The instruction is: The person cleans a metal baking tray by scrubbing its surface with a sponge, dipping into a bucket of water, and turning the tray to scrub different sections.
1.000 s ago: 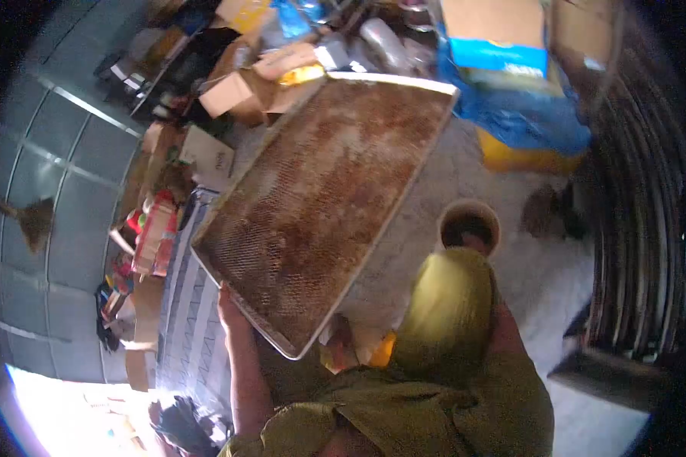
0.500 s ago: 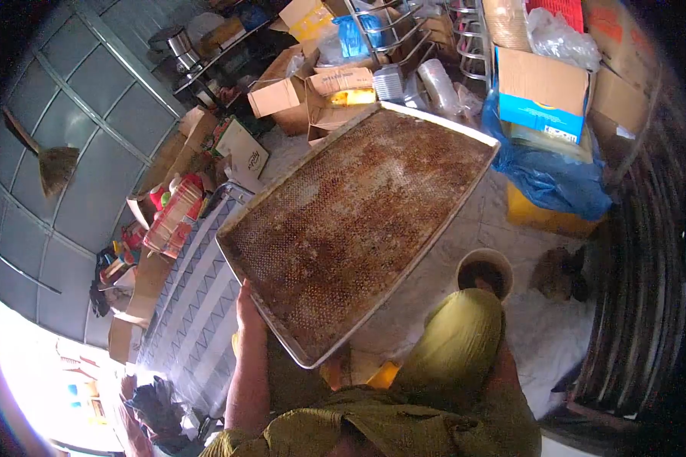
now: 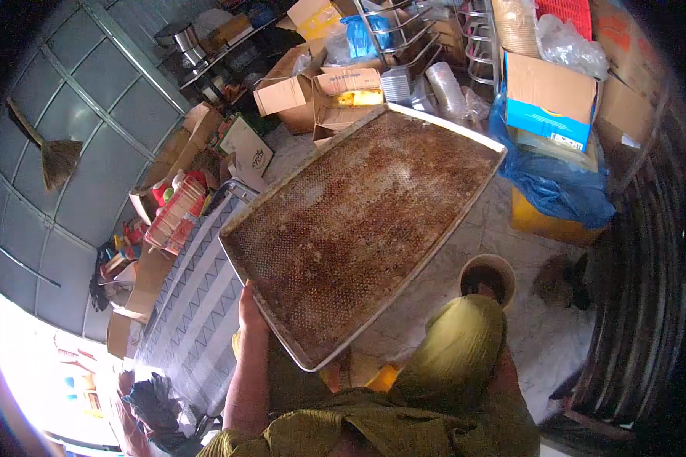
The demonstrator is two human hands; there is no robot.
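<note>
A large perforated metal tray, brown and stained, is tilted in front of me above my legs. My left hand holds its near left edge, with the fingers partly hidden beneath it. My right arm runs down behind my raised knee. At the rim of a round bucket with dark contents, a small part of my right hand shows beyond the knee. Its fingers are too hidden to tell whether they hold anything.
Stacked dark trays stand at the right. A blue and brown carton rests above blue plastic at the upper right. Open cardboard boxes lie beyond the tray. A striped mattress is at the left, and a broom hangs on the wall.
The view has shifted, so the tray and surroundings appear lower and further right than a second ago. My left hand has kept its hold on the tray.
</note>
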